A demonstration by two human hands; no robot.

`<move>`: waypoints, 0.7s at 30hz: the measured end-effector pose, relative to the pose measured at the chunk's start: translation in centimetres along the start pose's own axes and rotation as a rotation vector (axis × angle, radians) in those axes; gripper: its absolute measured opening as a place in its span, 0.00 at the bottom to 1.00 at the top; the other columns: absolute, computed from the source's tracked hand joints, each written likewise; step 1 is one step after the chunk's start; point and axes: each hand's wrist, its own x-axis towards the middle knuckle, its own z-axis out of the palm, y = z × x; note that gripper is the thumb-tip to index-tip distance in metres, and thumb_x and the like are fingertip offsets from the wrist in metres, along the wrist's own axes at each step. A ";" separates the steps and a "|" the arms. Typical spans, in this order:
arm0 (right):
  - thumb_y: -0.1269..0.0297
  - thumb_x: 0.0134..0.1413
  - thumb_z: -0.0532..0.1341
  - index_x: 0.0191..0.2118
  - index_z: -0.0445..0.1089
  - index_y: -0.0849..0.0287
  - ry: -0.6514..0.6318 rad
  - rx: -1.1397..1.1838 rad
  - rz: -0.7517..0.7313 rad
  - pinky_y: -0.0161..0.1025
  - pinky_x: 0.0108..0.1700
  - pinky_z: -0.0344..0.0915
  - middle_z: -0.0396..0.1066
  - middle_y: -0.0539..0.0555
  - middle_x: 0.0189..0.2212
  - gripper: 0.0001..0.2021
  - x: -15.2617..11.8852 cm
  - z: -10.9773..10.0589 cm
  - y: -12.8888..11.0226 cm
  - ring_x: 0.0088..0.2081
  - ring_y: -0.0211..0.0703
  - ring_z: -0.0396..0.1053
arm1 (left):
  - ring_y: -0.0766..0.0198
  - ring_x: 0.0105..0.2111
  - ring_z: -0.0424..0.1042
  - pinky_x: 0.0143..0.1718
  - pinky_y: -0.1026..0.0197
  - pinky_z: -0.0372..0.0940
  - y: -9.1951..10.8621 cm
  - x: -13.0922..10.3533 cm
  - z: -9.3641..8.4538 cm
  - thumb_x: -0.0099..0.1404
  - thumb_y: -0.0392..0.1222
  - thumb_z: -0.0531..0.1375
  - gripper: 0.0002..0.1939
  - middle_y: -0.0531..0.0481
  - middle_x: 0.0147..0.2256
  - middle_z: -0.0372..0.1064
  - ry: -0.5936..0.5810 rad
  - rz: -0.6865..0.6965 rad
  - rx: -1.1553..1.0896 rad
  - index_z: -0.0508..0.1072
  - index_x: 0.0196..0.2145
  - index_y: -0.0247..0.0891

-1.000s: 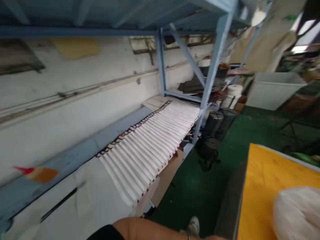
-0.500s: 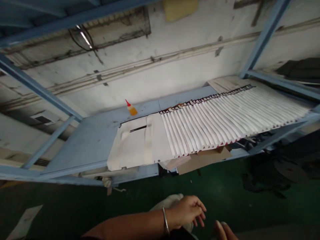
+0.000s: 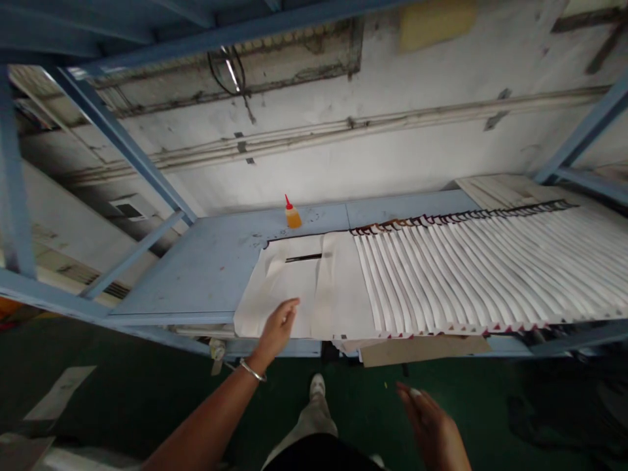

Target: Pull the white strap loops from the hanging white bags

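My left hand (image 3: 277, 330), a silver bangle on its wrist, reaches over the front edge of a flat white sheet-like piece (image 3: 299, 281) on the blue shelf. Its fingers are stretched out and hold nothing. I cannot tell whether they touch the piece. A dark slit or strip (image 3: 303, 258) marks this piece, and its back edge is dark. To its right, a long row of overlapping white folded pieces (image 3: 441, 281) with dark back edges spreads along the shelf. My right hand (image 3: 432, 425) hangs lower, above the floor, fingers extended and empty. One fingertip shows a pale patch.
A bottle of orange liquid with a red nozzle (image 3: 293, 214) stands behind the flat piece on the blue shelf (image 3: 196, 275). Blue frame posts (image 3: 122, 144) rise at both ends. Brown cardboard (image 3: 422, 351) juts out below the row. Pipes run along the wall behind.
My left hand has moved left and up, from above the floor to the flat piece's front edge. More of my right hand shows. The view has shifted, bringing the shelf's left end in.
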 end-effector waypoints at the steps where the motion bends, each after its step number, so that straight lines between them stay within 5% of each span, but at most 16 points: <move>1: 0.48 0.65 0.52 0.43 0.78 0.59 -0.027 -0.049 -0.043 0.36 0.45 0.73 0.79 0.60 0.42 0.23 2.7 0.0 -1.4 0.43 0.48 0.78 | 0.62 0.56 0.69 0.59 0.61 0.61 -1.9 2.0 -2.1 0.71 0.41 0.48 0.21 0.43 0.57 0.69 0.067 -0.074 0.114 0.70 0.56 0.34; 5: 0.57 0.68 0.47 0.47 0.76 0.62 -0.032 -0.383 -0.049 0.34 0.47 0.69 0.77 0.62 0.46 0.23 13.9 1.2 -6.9 0.45 0.44 0.76 | 0.51 0.55 0.70 0.57 0.54 0.62 -8.9 8.6 -9.1 0.66 0.33 0.49 0.21 0.28 0.54 0.69 0.210 -0.318 0.367 0.70 0.53 0.20; 8: 0.61 0.66 0.49 0.48 0.75 0.64 -0.008 -0.531 0.033 0.42 0.49 0.67 0.75 0.66 0.45 0.20 20.2 3.1 -9.8 0.46 0.51 0.75 | 0.46 0.50 0.72 0.52 0.52 0.63 -12.1 11.5 -11.5 0.64 0.32 0.51 0.20 0.27 0.48 0.72 0.203 -0.381 0.415 0.73 0.48 0.19; 13: 0.57 0.64 0.52 0.42 0.74 0.68 -0.050 -0.738 0.201 0.51 0.39 0.67 0.73 0.72 0.39 0.19 24.0 5.3 -11.3 0.38 0.63 0.75 | 0.53 0.47 0.73 0.46 0.60 0.63 -14.5 13.8 -11.8 0.63 0.37 0.57 0.18 0.32 0.46 0.74 0.174 -0.408 0.425 0.74 0.48 0.23; 21: 0.43 0.58 0.53 0.42 0.72 0.62 -0.194 -0.742 0.276 0.46 0.34 0.66 0.76 0.65 0.31 0.25 26.4 5.2 -8.0 0.33 0.59 0.76 | 0.58 0.38 0.73 0.37 0.62 0.60 -15.5 14.8 -11.2 0.64 0.45 0.60 0.14 0.41 0.37 0.77 0.091 -0.429 0.345 0.77 0.38 0.29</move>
